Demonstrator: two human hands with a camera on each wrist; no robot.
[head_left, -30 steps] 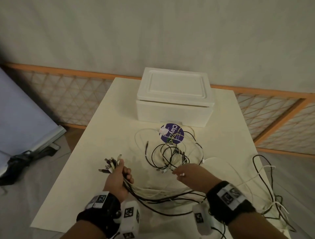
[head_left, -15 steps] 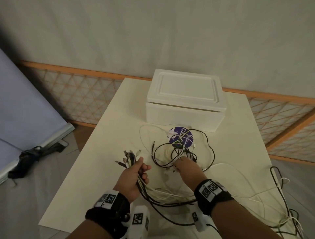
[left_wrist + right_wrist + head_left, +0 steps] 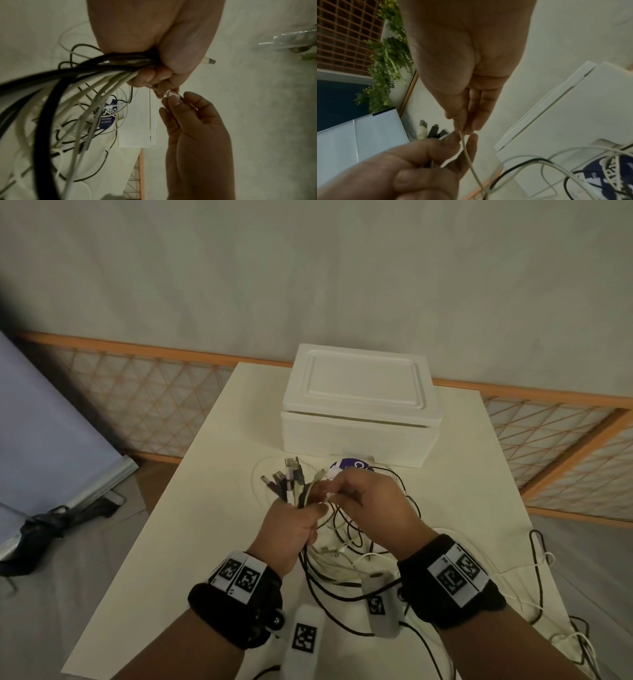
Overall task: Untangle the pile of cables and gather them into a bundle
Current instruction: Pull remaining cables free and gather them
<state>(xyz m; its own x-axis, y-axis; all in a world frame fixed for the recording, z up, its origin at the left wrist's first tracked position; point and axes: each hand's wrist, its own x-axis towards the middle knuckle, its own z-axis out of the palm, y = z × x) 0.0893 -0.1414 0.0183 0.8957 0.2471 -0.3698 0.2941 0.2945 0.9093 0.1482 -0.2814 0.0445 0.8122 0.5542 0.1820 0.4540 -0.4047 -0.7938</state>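
Behind both hands [image 3: 370, 508], the cables [image 3: 291, 481] partly vanish.

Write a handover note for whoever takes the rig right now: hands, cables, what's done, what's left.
Left hand grips the bundle, plugs fanned upward, above the table.
Right hand pinches a white cable at its end, right against the left hand's fingers.
Done: a good number of cable ends gathered in the left fist.
Left: feed this cable in; loose loops lie under the hands near the box, and more cables trail off the table's right edge. Pull those in and even up the bundle.
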